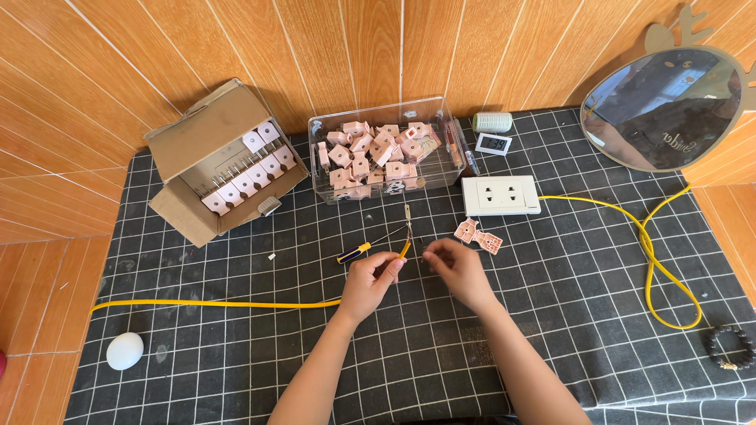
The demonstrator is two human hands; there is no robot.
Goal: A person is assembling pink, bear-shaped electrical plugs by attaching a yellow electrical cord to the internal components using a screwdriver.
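On the desk, covered by a dark gridded cloth, an open brown cardboard box shows rows of pale pink plastic pieces, partly hidden by its flap. The left hand is closed around the end of a thin yellow cable, near a small yellow-handled screwdriver. The right hand pinches something too small to make out. Behind them stands a clear plastic box of pink parts, then a white socket plate.
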